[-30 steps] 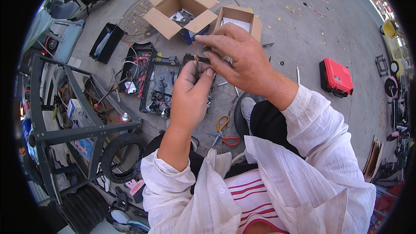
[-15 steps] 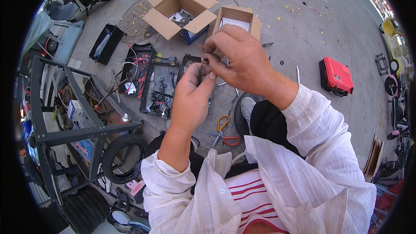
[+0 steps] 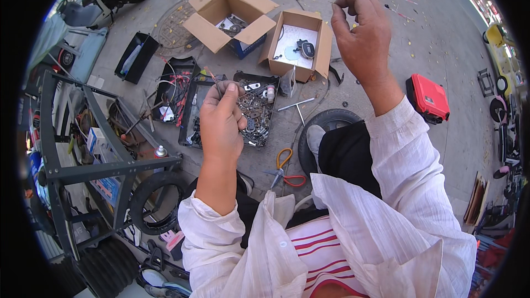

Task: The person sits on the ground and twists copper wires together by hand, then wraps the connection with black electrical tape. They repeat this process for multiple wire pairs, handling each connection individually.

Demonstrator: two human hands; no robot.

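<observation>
My left hand (image 3: pixel 221 121) is closed over the parts tray, pinching a thin wire (image 3: pixel 213 75) between thumb and fingers. The wire's coppery end points up and away. My right hand (image 3: pixel 364 36) is lifted beyond the right cardboard box, apart from the left. Its thumb and forefinger meet in a pinch; anything between them is too small to make out. Beneath and beside the left hand lies a black tray (image 3: pixel 255 113) full of small metal hardware. Scissors (image 3: pixel 283 168) with orange and red handles lie on the ground near my legs.
Two open cardboard boxes (image 3: pixel 207 24) stand ahead; the right box (image 3: pixel 287 68) holds a dark gauge-like device (image 3: pixel 305 49). A T-handled wrench (image 3: pixel 298 105) and tire (image 3: pixel 337 115) lie near my foot. A metal frame (image 3: pixel 110 168) stands left, a red case (image 3: pixel 429 98) right.
My hands have parted. The right has swung up and right, away from the wire; the left has dropped slightly left with the wire still pinched, uncovering the hardware tray.
</observation>
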